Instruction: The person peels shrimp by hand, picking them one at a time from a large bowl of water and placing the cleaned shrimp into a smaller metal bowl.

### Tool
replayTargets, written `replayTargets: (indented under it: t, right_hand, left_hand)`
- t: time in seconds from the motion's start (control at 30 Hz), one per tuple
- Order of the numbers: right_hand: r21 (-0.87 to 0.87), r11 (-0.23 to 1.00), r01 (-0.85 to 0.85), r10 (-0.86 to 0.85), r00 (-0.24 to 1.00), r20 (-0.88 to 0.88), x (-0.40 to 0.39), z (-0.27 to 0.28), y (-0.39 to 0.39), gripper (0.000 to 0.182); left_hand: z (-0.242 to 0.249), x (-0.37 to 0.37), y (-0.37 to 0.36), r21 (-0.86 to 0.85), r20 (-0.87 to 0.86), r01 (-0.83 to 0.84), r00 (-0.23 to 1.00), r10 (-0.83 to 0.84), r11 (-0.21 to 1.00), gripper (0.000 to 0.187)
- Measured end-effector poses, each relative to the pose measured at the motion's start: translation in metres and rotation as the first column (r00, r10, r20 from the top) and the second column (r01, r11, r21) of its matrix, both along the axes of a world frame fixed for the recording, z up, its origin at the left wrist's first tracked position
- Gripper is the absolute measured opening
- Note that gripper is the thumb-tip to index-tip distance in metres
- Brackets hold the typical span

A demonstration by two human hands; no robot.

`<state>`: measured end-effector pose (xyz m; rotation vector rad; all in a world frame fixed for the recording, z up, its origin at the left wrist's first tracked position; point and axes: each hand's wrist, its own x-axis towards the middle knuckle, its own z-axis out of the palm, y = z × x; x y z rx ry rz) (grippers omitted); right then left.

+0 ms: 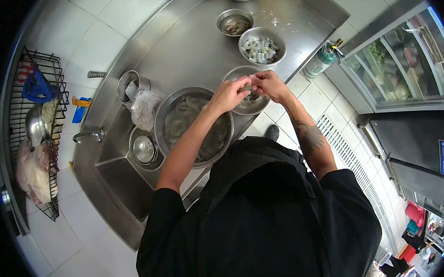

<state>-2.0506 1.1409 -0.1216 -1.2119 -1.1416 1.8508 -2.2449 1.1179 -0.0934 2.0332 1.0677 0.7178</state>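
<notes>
We observe both bare hands raised over a round, shallow stainless-steel bowl (266, 106) that stands near the edge of the grey metal surface (192, 50). A small greyish piece, apparently shrimp (249, 88), lies between the two hands, at the fingertips and above the bowl; the fingers hide much of it.

We find the grip of the left hand (226, 94) narrow, thumb and fingers curled about the piece from its left side. The grip of the right hand (271, 84) is also narrow, pinched on the piece from the right. The fingertips of the two hands are close together; we cannot tell whether they touch.

We note grey matter in the bowl below. Just beyond it stands a round steel bowl of pale shrimp (280, 37), with a smaller steel bowl of brownish contents (249, 16) beside that.

To the left, beneath the left forearm, we record a large round steel basin (157, 126) holding grey shrimp in liquid. A knotted translucent plastic bag (145, 111) lies against a cylindrical steel pot (143, 83) farther left.
</notes>
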Motion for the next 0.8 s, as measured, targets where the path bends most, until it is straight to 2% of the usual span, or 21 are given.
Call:
replayTargets:
  t: [0.07,0.13,0.17,0.2,0.23,0.33,0.43,0.47,0.53,0.63,0.67,0.73,0.8]
  right_hand:
    - [-0.011,1.0,0.015,-0.015,1.0,0.017,0.002,0.006,0.0,0.022]
    - [0.059,0.995,-0.083,0.075,0.989,0.127,0.006,0.006,0.002,0.022]
    - [0.054,0.995,-0.087,0.079,0.989,0.127,0.006,0.001,0.002,0.022]
    - [0.109,0.99,-0.084,0.058,0.974,0.22,0.004,-0.004,0.003,0.023]
    - [0.165,0.983,-0.085,0.031,0.951,0.309,0.002,-0.007,0.003,0.024]
    - [0.234,0.969,-0.075,-0.027,0.914,0.405,-0.002,-0.011,0.0,0.026]
    - [0.213,0.975,-0.063,-0.034,0.906,0.422,-0.004,-0.003,-0.004,0.027]
    - [0.213,0.976,-0.055,-0.041,0.907,0.419,-0.004,-0.007,-0.003,0.027]
    - [0.123,0.991,0.046,-0.075,0.968,0.239,-0.004,-0.018,-0.002,0.029]
    - [0.125,0.983,0.133,-0.159,0.959,0.233,0.011,-0.024,0.006,0.027]
    - [0.128,0.983,0.13,-0.157,0.96,0.233,0.016,-0.024,0.009,0.027]
    - [0.145,0.989,0.008,-0.047,0.963,0.264,0.023,-0.022,0.009,0.026]
    - [0.115,0.993,-0.036,0.009,0.974,0.227,0.021,-0.013,0.007,0.026]
  left_hand:
    - [0.003,0.004,0.002,-0.032,0.029,0.025,0.999,-0.024,0.999,0.021]
    - [-0.005,0.008,0.004,-0.07,0.062,0.047,0.997,-0.043,0.996,0.02]
    - [-0.014,0.01,0.006,-0.043,0.103,0.056,0.993,-0.051,0.997,0.019]
    - [-0.021,0.01,0.008,-0.013,0.143,0.065,0.988,-0.063,0.998,0.018]
    - [-0.02,0.01,0.007,-0.014,0.142,0.064,0.988,-0.061,0.998,0.018]
    - [-0.015,0.009,0.007,-0.053,0.059,0.06,0.997,-0.057,0.997,0.017]
    - [-0.014,0.004,0.004,-0.021,-0.021,0.06,0.998,-0.061,0.998,0.017]
    - [-0.018,0.001,0.003,-0.044,0.027,0.032,0.999,-0.031,0.999,0.017]
    - [-0.023,-0.005,0.002,-0.07,0.072,0.011,0.997,-0.006,0.997,0.017]
    - [-0.026,-0.009,0.003,-0.06,0.134,0.037,0.991,-0.029,0.998,0.016]
    - [-0.027,-0.008,0.002,-0.049,0.169,-0.021,0.985,0.029,0.999,0.016]
    - [-0.024,-0.005,-0.001,-0.047,0.201,-0.087,0.975,0.095,0.995,0.016]
    - [-0.01,0.009,0.001,0.2,0.142,-0.039,0.99,0.011,0.979,0.018]
